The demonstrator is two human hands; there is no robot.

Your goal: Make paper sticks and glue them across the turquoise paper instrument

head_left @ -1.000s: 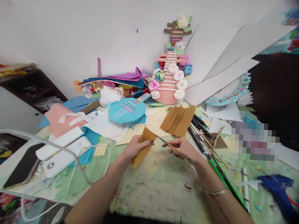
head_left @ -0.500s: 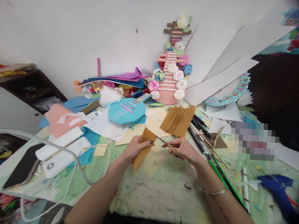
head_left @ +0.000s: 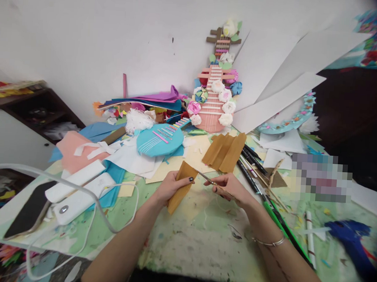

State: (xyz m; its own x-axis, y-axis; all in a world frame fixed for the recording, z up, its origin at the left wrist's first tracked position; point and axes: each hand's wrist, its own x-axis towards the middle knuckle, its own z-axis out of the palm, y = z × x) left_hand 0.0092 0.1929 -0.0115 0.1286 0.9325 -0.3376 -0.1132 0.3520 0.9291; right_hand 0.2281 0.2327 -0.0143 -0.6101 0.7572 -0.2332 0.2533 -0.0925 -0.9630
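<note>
My left hand (head_left: 169, 186) is closed around a folded piece of brown paper (head_left: 181, 185), held just above the paint-stained table (head_left: 201, 239). My right hand (head_left: 232, 188) grips a pair of small scissors (head_left: 207, 178), whose blades point left toward the top edge of the brown paper. A bracelet sits on my right wrist. A pleated sheet of the same brown paper (head_left: 225, 150) lies flat just beyond my hands.
A blue paper guitar (head_left: 159, 140) and a pink flower-covered paper guitar (head_left: 214, 95) stand behind. Pens and brushes (head_left: 253, 170) lie to the right, with a blue glue gun (head_left: 350, 236) further right. White power banks (head_left: 77, 189), a phone (head_left: 27, 212) and cables are at left.
</note>
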